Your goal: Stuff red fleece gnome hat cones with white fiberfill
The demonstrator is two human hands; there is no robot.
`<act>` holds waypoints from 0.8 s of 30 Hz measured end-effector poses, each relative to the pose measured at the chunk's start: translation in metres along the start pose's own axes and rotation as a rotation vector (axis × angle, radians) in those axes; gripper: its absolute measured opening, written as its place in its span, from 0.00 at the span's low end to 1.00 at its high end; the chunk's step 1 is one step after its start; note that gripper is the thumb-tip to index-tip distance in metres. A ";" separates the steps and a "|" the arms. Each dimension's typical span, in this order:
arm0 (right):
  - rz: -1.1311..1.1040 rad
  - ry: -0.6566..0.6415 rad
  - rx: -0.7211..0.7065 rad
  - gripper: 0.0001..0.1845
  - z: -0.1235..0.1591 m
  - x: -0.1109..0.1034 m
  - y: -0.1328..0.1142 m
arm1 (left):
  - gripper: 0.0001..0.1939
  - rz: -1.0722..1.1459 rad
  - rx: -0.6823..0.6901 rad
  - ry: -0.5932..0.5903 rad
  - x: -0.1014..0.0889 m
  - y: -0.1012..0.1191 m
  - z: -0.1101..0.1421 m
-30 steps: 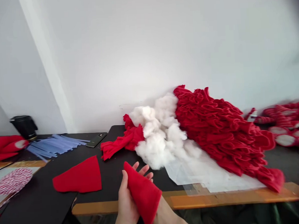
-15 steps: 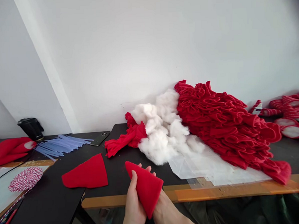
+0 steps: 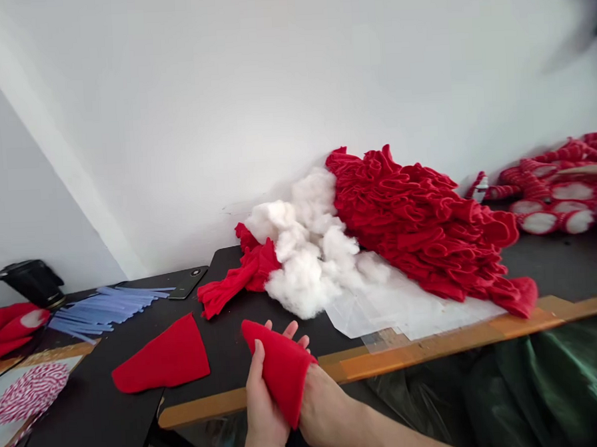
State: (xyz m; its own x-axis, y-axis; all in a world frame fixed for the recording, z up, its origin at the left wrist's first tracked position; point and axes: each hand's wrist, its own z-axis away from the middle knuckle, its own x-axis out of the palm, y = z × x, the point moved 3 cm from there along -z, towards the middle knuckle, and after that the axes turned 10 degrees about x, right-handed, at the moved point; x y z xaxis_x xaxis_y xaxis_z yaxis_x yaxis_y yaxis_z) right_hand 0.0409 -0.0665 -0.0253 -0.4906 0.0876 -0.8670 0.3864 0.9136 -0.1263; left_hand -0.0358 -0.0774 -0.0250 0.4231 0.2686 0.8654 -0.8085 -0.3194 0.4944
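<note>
A red felt cone (image 3: 279, 371), like a small pointed hat, rests in my left hand (image 3: 261, 392), tip up and to the left. The thumb presses on the cone's near side, and the fingers curl behind it with their tips showing past its far edge. My right hand (image 3: 325, 409) reaches in at the cone's wide lower end, its fingers hidden by the felt. A second flat red felt piece (image 3: 163, 361) lies on the black table to the left.
Behind my hands are white stuffing (image 3: 301, 270), a large red fabric pile (image 3: 418, 224) and plastic sheeting (image 3: 413, 311). Leftward lie blue strips (image 3: 103, 310), a phone (image 3: 189, 282), striped cord (image 3: 30, 392) and a black cup (image 3: 31, 281). Red-and-white striped items (image 3: 551, 190) lie far right.
My right hand has moved from behind the cone's lower edge into its wide end. My left hand keeps its hold. The view has turned and tilted slightly.
</note>
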 end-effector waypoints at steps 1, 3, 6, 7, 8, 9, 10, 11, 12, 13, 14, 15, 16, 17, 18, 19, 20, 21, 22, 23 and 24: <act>0.004 0.007 0.009 0.26 0.002 0.000 0.001 | 0.25 0.000 0.005 0.022 -0.005 0.000 -0.003; -0.026 0.030 0.037 0.25 0.007 -0.003 0.002 | 0.20 0.013 0.031 0.078 -0.015 0.000 -0.009; -0.111 0.023 0.092 0.26 0.012 -0.006 -0.002 | 0.17 0.036 0.063 0.106 -0.019 0.001 -0.013; -0.149 0.000 0.100 0.28 0.012 -0.007 -0.003 | 0.18 0.035 0.050 0.093 -0.017 0.000 -0.012; -0.187 -0.028 0.102 0.29 0.011 -0.008 -0.004 | 0.18 0.033 0.035 0.077 -0.015 -0.001 -0.012; -0.221 -0.050 0.095 0.30 0.009 -0.010 -0.005 | 0.19 0.033 0.018 0.061 -0.014 -0.002 -0.011; -0.248 -0.059 0.077 0.30 0.007 -0.012 -0.006 | 0.20 0.037 0.005 0.050 -0.013 -0.003 -0.011; -0.267 -0.051 0.056 0.29 0.006 -0.016 -0.006 | 0.20 0.048 0.000 0.045 -0.014 -0.002 -0.012; -0.282 -0.025 0.036 0.27 0.006 -0.021 -0.005 | 0.19 0.064 0.002 0.046 -0.016 -0.001 -0.013; -0.294 0.013 0.022 0.24 0.007 -0.026 -0.004 | 0.19 0.083 0.006 0.051 -0.019 0.001 -0.015; -0.299 0.059 0.022 0.22 0.010 -0.031 -0.002 | 0.18 0.100 0.012 0.059 -0.023 0.004 -0.018; -0.299 0.114 0.043 0.21 0.014 -0.035 0.000 | 0.17 0.115 0.018 0.069 -0.027 0.007 -0.021; -0.295 0.170 0.079 0.20 0.019 -0.038 0.002 | 0.17 0.127 0.025 0.081 -0.030 0.009 -0.023; -0.289 0.221 0.120 0.21 0.023 -0.039 0.004 | 0.17 0.136 0.030 0.092 -0.031 0.011 -0.025; -0.288 0.268 0.161 0.22 0.027 -0.040 0.004 | 0.17 0.144 0.036 0.102 -0.031 0.012 -0.026; -0.295 0.298 0.189 0.22 0.029 -0.040 0.004 | 0.17 0.149 0.040 0.114 -0.029 0.012 -0.025; -0.311 0.308 0.205 0.22 0.029 -0.039 0.003 | 0.18 0.152 0.041 0.128 -0.025 0.010 -0.023; -0.329 0.302 0.206 0.22 0.027 -0.037 0.001 | 0.18 0.149 0.042 0.139 -0.019 0.008 -0.021; -0.341 0.294 0.195 0.22 0.023 -0.036 -0.001 | 0.18 0.134 0.042 0.146 -0.013 0.005 -0.017; -0.348 0.295 0.183 0.22 0.019 -0.036 -0.003 | 0.18 0.111 0.040 0.146 -0.007 0.002 -0.013; -0.354 0.299 0.176 0.22 0.014 -0.036 -0.005 | 0.19 0.090 0.032 0.138 -0.002 -0.001 -0.010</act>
State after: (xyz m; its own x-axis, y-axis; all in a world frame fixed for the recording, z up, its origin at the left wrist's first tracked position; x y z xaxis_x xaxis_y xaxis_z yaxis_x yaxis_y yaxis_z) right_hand 0.0678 -0.0795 0.0000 -0.8084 -0.0826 -0.5828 0.2687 0.8291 -0.4902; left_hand -0.0398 -0.0687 -0.0279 0.2879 0.3592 0.8877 -0.8262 -0.3757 0.4199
